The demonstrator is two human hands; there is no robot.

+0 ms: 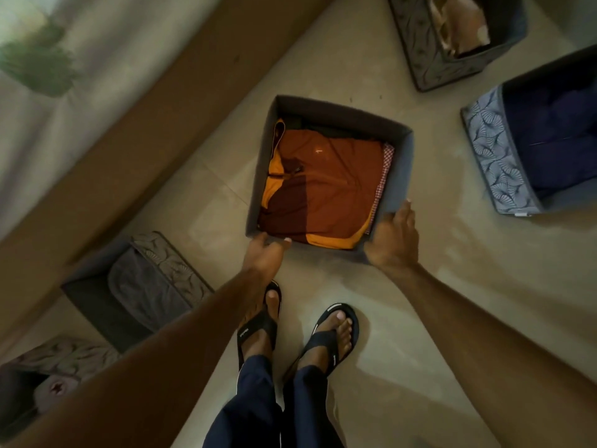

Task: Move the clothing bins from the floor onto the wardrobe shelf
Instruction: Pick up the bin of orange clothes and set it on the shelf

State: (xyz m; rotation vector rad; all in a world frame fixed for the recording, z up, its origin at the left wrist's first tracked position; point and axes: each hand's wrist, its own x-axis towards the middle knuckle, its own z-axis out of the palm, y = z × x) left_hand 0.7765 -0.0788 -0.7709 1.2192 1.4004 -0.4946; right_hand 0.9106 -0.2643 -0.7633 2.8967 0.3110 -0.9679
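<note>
A grey fabric bin (400, 169) stands on the floor in the middle of the view, filled with folded orange and brown clothes (326, 185). My left hand (265, 253) holds its near left corner, thumb on the near rim and fingers round the corner. At the near right corner, my right hand (392, 240) grips the bin with its fingers stretched along the outside of the right wall. The wardrobe shelf is out of view.
More bins sit on the floor: a dark grey bin (135, 292) at the left, another bin (38, 379) at the lower left, a patterned bin (429, 46) at the top right, and a blue-grey bin (494, 153) with dark clothes at the right. A wooden bed frame (155, 111) runs along the left. My sandalled feet (300, 334) stand just behind the middle bin.
</note>
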